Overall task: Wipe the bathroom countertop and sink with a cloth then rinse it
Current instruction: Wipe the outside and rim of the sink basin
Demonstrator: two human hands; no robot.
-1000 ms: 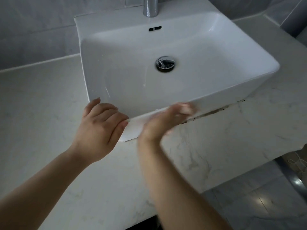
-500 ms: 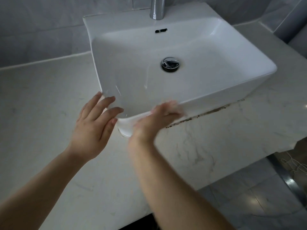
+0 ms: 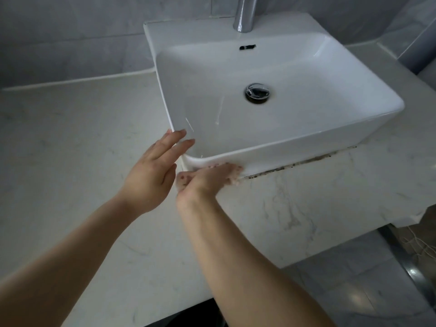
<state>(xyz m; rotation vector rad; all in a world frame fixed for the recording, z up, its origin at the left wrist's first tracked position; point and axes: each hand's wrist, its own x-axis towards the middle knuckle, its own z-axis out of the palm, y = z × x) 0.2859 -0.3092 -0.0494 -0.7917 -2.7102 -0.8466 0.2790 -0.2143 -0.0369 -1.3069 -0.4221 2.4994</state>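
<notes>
While the marble countertop point(image 3: 70, 161) spreads around the white sink point(image 3: 295, 153), your left hand point(image 3: 151, 175) rests flat, fingers straight, on its near corner. Your right hand point(image 3: 207, 179) presses the front wall. Blur hides its grip and any cloth. Rub slowly along the dark grime line point(image 3: 306, 160).

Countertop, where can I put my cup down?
Big bare patch of countertop left of the sink, up to the wall. Another strip between the sink's front and the counter edge. Crowded at the sink's near corner: left hand, right hand.
</notes>
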